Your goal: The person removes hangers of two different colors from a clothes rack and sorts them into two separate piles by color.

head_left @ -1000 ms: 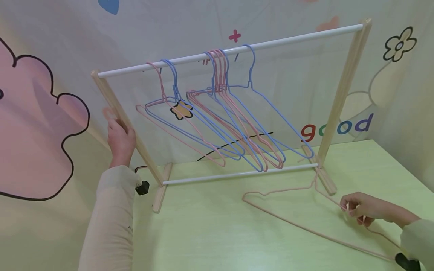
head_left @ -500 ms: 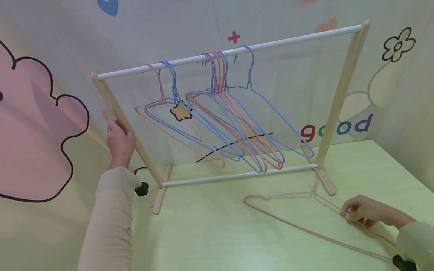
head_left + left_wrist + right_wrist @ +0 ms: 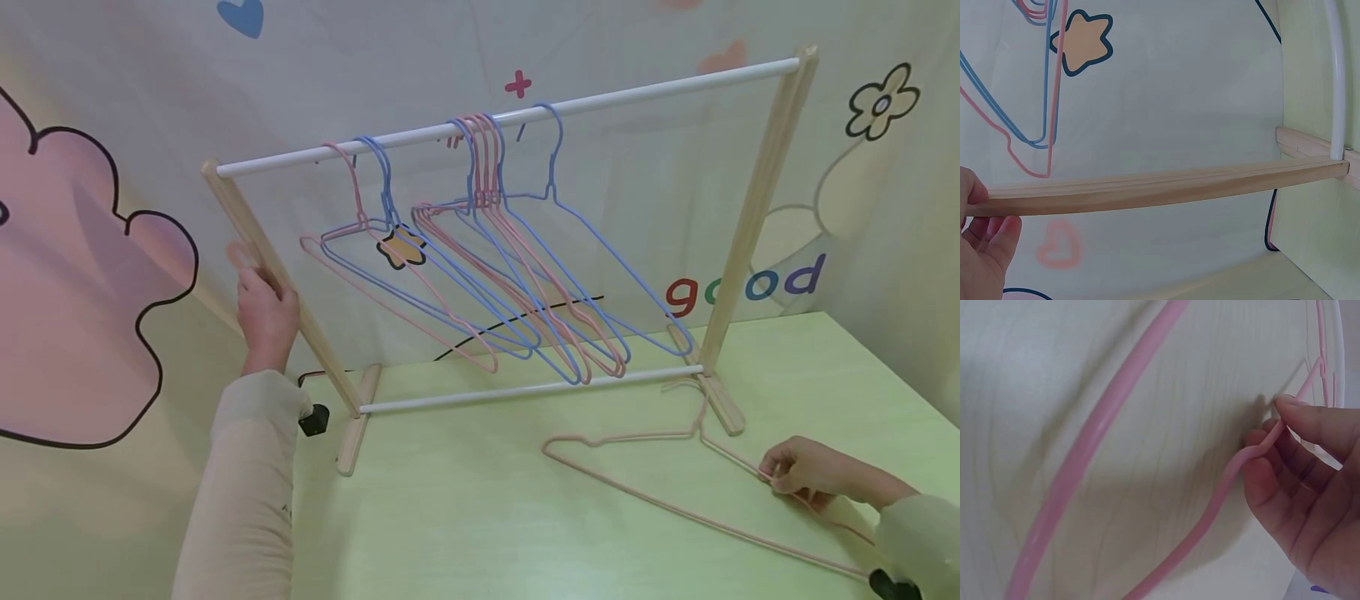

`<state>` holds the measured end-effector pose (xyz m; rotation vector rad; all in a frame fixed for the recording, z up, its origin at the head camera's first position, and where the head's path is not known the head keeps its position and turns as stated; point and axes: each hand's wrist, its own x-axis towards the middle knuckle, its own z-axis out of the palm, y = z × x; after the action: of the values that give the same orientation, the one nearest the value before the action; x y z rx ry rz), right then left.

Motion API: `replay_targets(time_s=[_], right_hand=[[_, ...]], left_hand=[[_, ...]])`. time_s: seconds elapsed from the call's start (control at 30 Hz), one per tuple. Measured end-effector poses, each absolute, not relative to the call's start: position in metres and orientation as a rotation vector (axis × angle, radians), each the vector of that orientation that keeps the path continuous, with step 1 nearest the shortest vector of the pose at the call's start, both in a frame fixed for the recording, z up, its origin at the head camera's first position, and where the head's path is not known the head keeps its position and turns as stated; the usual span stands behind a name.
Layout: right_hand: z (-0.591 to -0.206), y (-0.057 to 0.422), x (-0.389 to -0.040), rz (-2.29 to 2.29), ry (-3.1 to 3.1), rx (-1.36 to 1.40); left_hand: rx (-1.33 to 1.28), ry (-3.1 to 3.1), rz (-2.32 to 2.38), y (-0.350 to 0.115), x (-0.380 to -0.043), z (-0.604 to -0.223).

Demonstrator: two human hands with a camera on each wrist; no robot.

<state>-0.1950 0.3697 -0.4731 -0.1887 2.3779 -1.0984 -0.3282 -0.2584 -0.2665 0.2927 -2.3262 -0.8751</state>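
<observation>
With my left hand (image 3: 267, 321), I grip the left wooden post (image 3: 1147, 195) of a hanger rack, thumb on one side and fingers on the other. My right hand (image 3: 806, 471) pinches one shoulder of a pink clothes hanger (image 3: 1094, 432) between thumb and fingers, at the front right, low over the table. Its hook points back toward the foot of the rack's right post (image 3: 761, 208), and its long lower bar runs along the front. In the right wrist view, the hanger casts a shadow on the tabletop.
Blue and pink hangers hang from the white top rail (image 3: 675, 87): a group at left, a tight bunch in the middle, and one blue hanger (image 3: 561, 137) further right. A white lower bar (image 3: 525, 388) joins the wooden feet on the pale green table (image 3: 450, 517). A patterned curtain stands behind.
The right hand has shifted slightly toward me with the pink hanger. The hanger's hook has turned, so its curved end shows by the right foot. The left hand keeps its grip on the post.
</observation>
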Motion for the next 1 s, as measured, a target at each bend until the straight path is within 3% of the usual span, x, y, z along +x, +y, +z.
replay_targets(time_s=[0.53, 1.0], right_hand=[[-0.461, 0.357, -0.199, -1.092, 2.439, -0.296], [-0.383, 0.331, -0.225, -1.04, 2.523, -0.385]], left_hand=[[0.289, -2.305, -0.864, -0.258, -0.328, -0.269], [0.293, -2.353, -0.927, -0.258, -0.325, -0.264]])
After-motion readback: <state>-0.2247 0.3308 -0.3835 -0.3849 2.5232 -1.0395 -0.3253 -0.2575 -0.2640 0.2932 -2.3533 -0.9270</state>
